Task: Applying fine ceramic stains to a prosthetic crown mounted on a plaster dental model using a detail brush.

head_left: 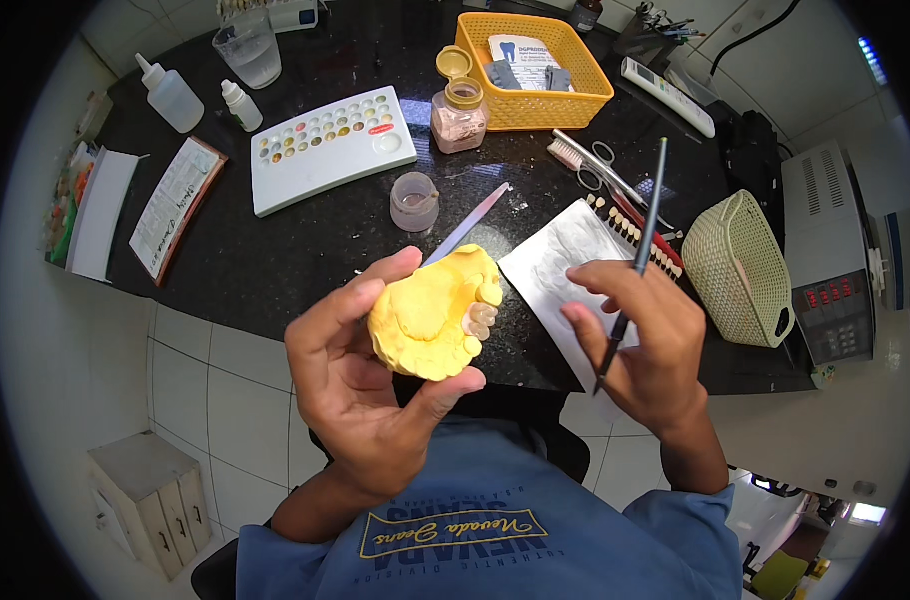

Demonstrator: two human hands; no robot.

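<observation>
My left hand grips a yellow plaster dental model by its edges, fingers on the far side and thumb below. A few translucent whitish teeth sit on the model's right side. In my right hand a slim black pen-like tool slants across the fingers, apart from the model. Whether its lower tip is a brush is too small to tell. Beneath the right hand lies a white paper with grey smudges. A pale spatula rests just beyond the model, near a small clear cup.
A white palette of coloured wells, a jar of pink powder and an orange basket stand on the black counter. Scissors, tooth shade tabs and a cream basket are at right; bottles at left.
</observation>
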